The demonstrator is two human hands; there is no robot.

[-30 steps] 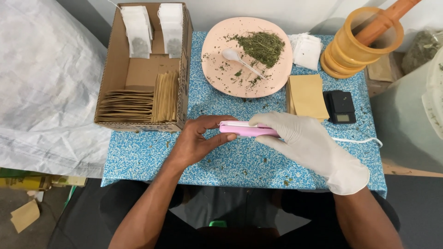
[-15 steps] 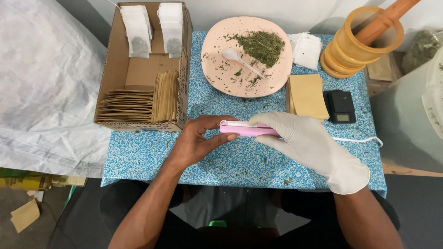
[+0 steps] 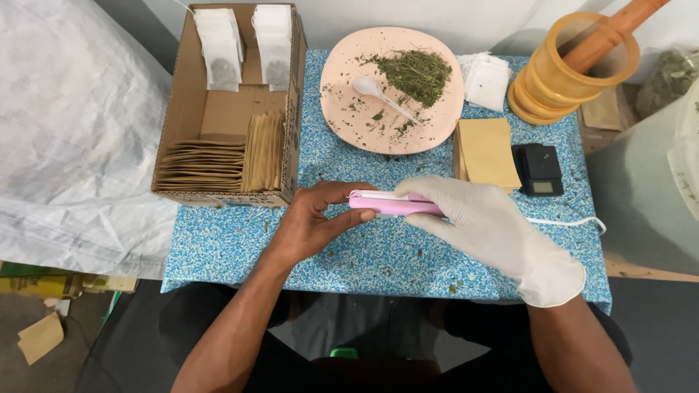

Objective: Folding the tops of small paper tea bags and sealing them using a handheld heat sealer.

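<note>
Head view looks down on the blue table (image 3: pixel 240 240). At its back left sits a cardboard box (image 3: pixel 178 109) of tan sachets, and the pink plate (image 3: pixel 349 127) of dried herbs is beside it. Both hands meet at the table's middle: the gloved right hand (image 3: pixel 495 229) wraps round the pink sealer (image 3: pixel 397 204), and the bare left hand (image 3: pixel 313 222) pinches its near end, thumb under, fingers over.

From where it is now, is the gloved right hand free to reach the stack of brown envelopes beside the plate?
Probably not at once: the right hand grips the pink sealer; otherwise the path to the envelopes looks open.
</note>
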